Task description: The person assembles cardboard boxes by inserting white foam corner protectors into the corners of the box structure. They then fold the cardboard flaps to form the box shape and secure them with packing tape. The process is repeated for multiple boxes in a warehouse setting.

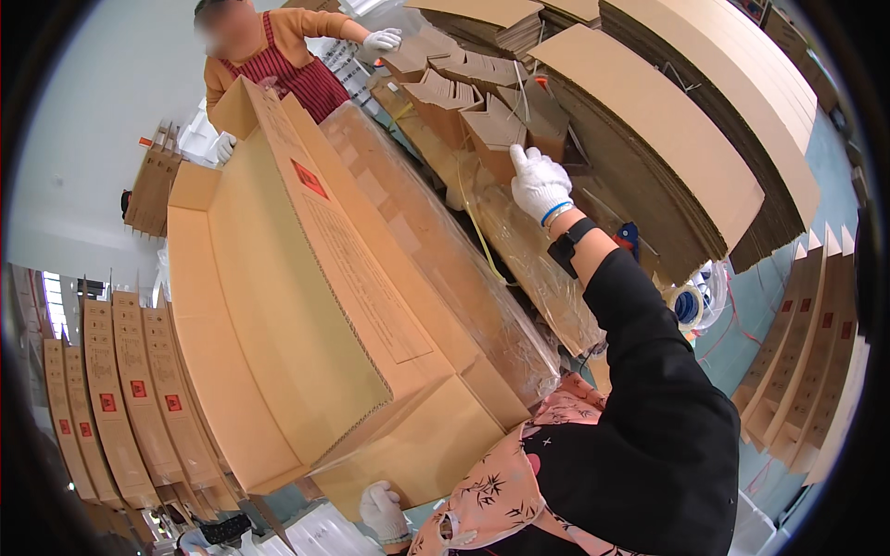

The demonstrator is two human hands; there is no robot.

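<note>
A long, open cardboard box (362, 306) lies tilted in front of me, its inside showing and a red label on one long flap. At its near end my left hand (383, 512), in a white glove, has its fingers curled at the edge of the end flap (417, 440). My right hand (540, 188), also gloved, reaches far forward with fingers stretched out. Its fingertips are at a bundle of folded cardboard pieces (493, 130), and nothing shows in its grasp. Beside the box lies a long carton wrapped in clear plastic (436, 250).
Across the box a co-worker in a striped apron (311, 79) has one gloved hand at its far end and the other by the folded pieces. Large flat cardboard sheets (649, 120) are stacked at right. Tape rolls (686, 306) lie below them. Upright cartons (130, 398) stand left.
</note>
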